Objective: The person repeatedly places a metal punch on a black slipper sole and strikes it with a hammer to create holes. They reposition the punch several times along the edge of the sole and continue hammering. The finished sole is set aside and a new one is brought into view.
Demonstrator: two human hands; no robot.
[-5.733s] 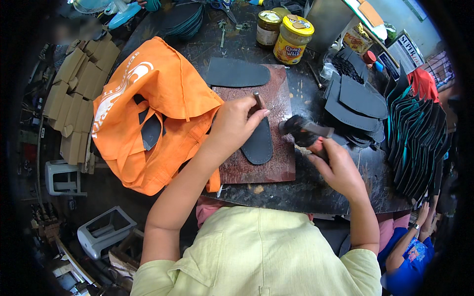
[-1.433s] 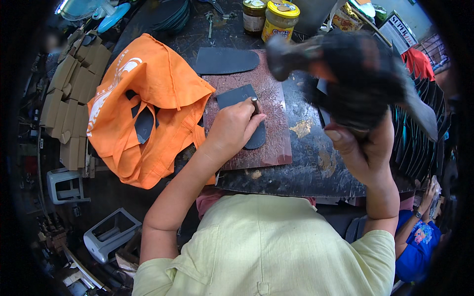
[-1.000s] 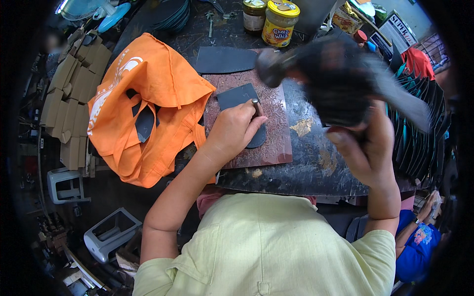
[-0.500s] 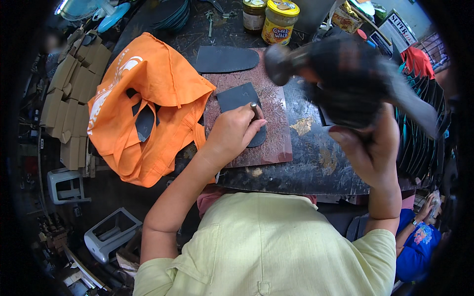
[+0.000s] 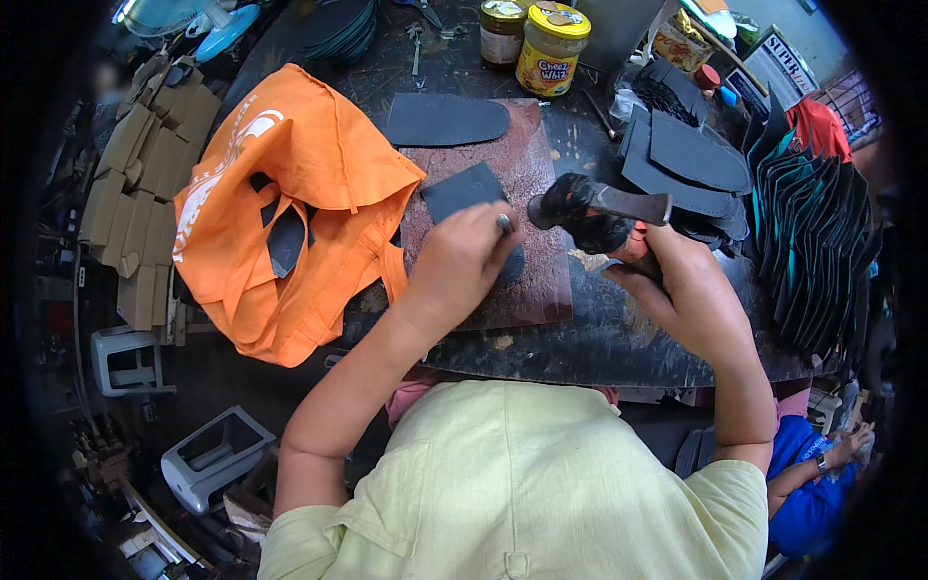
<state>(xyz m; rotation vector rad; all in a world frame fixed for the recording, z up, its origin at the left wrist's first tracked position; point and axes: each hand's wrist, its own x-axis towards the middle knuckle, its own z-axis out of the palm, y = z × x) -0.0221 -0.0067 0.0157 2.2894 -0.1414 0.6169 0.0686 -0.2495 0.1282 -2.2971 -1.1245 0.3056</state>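
The left hand [image 5: 466, 253] curls around a short metal punch [image 5: 504, 222], over a flat dark-grey leather-like piece [image 5: 462, 191] on the rectangular reddish-brown board [image 5: 541, 290] near the front edge of the surface [image 5: 628, 343]; the right hand [image 5: 694, 285] grips a black-and-orange hammer [image 5: 586, 215]; clean blows probably want the punch upright

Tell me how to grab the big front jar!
I'd take the big jar around its body, below the yellow lid, from the near right side. It stands upright and its sides look round; the other jar crowds its left, and something brown lies on the lid.
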